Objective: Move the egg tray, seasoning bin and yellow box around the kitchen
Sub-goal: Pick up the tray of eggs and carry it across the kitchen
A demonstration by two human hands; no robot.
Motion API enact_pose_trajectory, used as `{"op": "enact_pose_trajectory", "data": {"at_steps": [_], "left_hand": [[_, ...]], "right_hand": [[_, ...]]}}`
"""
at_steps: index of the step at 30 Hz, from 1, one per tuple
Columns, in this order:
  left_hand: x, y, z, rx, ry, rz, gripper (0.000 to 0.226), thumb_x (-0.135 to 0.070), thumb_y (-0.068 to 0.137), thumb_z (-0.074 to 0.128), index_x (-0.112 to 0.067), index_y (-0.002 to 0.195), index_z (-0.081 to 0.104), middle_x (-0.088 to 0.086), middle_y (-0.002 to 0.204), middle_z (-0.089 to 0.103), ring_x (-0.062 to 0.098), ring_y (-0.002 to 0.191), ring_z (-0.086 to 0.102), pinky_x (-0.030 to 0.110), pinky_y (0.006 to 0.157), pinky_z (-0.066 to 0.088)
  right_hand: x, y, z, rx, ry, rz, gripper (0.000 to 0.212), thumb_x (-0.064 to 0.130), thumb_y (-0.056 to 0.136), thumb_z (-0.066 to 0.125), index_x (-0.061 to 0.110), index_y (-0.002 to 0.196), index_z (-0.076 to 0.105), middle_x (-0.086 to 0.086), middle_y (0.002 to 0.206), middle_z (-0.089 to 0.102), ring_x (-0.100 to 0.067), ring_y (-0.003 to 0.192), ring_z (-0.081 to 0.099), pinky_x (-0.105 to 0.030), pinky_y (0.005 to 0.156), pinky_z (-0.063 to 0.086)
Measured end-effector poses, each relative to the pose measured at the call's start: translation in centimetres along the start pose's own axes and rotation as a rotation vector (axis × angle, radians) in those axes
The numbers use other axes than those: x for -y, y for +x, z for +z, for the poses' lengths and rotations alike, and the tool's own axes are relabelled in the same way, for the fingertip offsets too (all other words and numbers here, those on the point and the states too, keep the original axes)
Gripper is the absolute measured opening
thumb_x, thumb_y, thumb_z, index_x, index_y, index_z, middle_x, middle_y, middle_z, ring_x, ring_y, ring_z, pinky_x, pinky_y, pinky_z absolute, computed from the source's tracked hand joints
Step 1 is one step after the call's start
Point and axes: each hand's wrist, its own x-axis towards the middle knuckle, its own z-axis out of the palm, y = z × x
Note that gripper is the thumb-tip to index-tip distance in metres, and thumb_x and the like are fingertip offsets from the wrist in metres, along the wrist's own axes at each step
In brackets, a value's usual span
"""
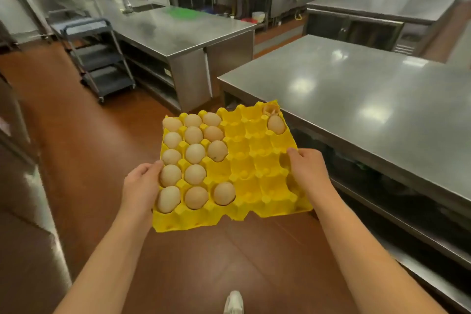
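A yellow egg tray (244, 168) is held in the air at the centre of the frame, above a reddish-brown floor (84, 150). It is gripped at its two side edges. The left hand (141, 187) is curled round the tray's left edge, with the thumb laid over the rim beside the eggs and the fingers hidden underneath. The right hand (307, 171) is curled round the right edge, thumb on top over an empty cup, fingers hidden below. Both bare forearms are seen running from the lower corners of the frame up to the tray.

Pale brown eggs (195, 153) are set in the tray's left three columns, and one more egg (276, 124) is seated alone near the far right corner. A small orange object is seen in the cup just behind that egg; what it is cannot be told. The cups in between are bare yellow.

The tray's far right corner is seen just beside the near corner of a steel worktable (356, 99) filling the right of the frame; whether they touch cannot be told. A second steel table (175, 30) is seen in the upper middle, with a grey shelf cart (96, 58) to its left. A white shoe (233, 302) is seen at the bottom edge.
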Motion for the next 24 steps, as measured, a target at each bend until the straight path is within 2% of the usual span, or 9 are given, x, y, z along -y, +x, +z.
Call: {"op": "enact_pose_trajectory", "data": {"at_steps": [3,8,11,15,18,21,24], "left_hand": [[-0.3,3.3,4.9,0.082,0.012,-0.019,0.026,-0.025,0.095,0.063,0.0,0.095,0.066,0.011,0.087,0.066,0.024,0.078,0.06,0.037,0.069,0.05],[-2.4,10.0,12.7,0.234,0.052,-0.018,0.025,-0.031,0.094,0.064,-0.006,0.092,0.069,0.015,0.1,0.072,0.031,0.087,0.067,0.048,0.081,0.056],[-4.6,13.4,17.0,0.323,0.077,0.032,0.027,-0.03,0.095,0.064,-0.003,0.098,0.068,0.017,0.106,0.071,0.027,0.086,0.063,0.044,0.079,0.053],[-6.6,16.5,22.1,0.395,0.102,0.057,0.027,-0.032,0.092,0.067,-0.006,0.093,0.069,0.015,0.098,0.071,0.025,0.083,0.062,0.046,0.078,0.054],[-7.5,19.1,26.2,0.443,0.11,0.079,0.028,-0.031,0.093,0.065,-0.003,0.093,0.067,0.01,0.088,0.065,0.023,0.08,0.058,0.037,0.07,0.049],[-7.8,22.0,30.3,0.475,0.123,0.087,0.023,-0.035,0.092,0.066,-0.017,0.078,0.069,0.008,0.087,0.067,0.023,0.08,0.061,0.041,0.075,0.052],[-7.7,24.7,34.4,0.479,0.127,0.086,0.03,-0.035,0.092,0.066,-0.02,0.066,0.064,0.006,0.081,0.064,0.022,0.077,0.058,0.042,0.074,0.05]], "right_hand": [[-0.6,3.7,-1.6,-0.06,-0.003,0.041,0.042,0.028,0.1,0.048,0.017,0.061,0.039,-0.001,0.056,0.031,-0.016,0.054,0.033,-0.034,0.057,0.027],[-0.2,10.0,-3.1,-0.204,-0.002,0.107,0.044,0.029,0.101,0.048,0.017,0.059,0.039,-0.001,0.056,0.031,-0.017,0.055,0.033,-0.034,0.058,0.026],[0.8,13.1,-4.1,-0.279,0.013,0.123,0.046,0.026,0.1,0.048,0.019,0.057,0.033,0.0,0.055,0.027,-0.017,0.053,0.028,-0.032,0.054,0.021],[1.5,16.6,-5.6,-0.352,0.038,0.143,0.045,0.025,0.1,0.048,0.019,0.058,0.031,-0.001,0.057,0.026,-0.018,0.055,0.027,-0.033,0.055,0.02],[1.4,19.9,-6.4,-0.394,0.057,0.158,0.045,0.024,0.099,0.048,0.02,0.058,0.032,-0.001,0.057,0.027,-0.018,0.056,0.028,-0.034,0.057,0.021],[1.1,23.9,-6.7,-0.409,0.08,0.178,0.043,0.023,0.099,0.047,0.02,0.059,0.032,-0.002,0.058,0.028,-0.018,0.057,0.028,-0.034,0.058,0.021],[0.3,28.4,-6.8,-0.42,0.113,0.194,0.043,0.024,0.1,0.048,0.019,0.06,0.032,-0.002,0.059,0.028,-0.017,0.057,0.028,-0.034,0.058,0.021]]}}
